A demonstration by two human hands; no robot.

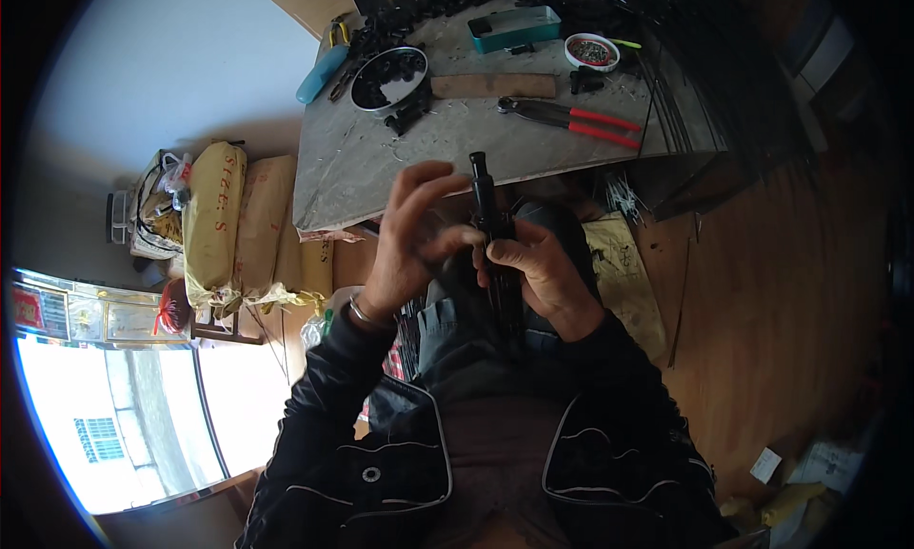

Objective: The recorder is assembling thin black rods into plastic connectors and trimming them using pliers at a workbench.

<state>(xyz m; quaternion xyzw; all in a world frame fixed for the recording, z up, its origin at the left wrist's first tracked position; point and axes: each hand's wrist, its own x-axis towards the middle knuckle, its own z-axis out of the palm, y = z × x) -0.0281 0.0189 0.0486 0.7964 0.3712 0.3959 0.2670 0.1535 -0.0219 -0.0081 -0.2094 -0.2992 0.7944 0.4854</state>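
Note:
In front of my lap I hold a black tubular piece (485, 195) with a stepped, knob-like upper end. It stands nearly upright, its lower part running down among dark shapes over my legs. My right hand (539, 268) is closed around its middle, thumb pressed on the front. My left hand (411, 227) is beside it with fingers apart and raised. The left thumb tip reaches close to the piece; whether it touches is hard to tell, and that spot is slightly blurred.
Ahead stands a grey worktable (457, 144) carrying red-handled pliers (581, 122), a round bowl of black parts (388, 78), a flat wooden strip (493, 85), a green tray (514, 30) and a small dish (591, 52). Thin black rods (733, 63) crowd the right; stuffed sacks (214, 216) lean at left.

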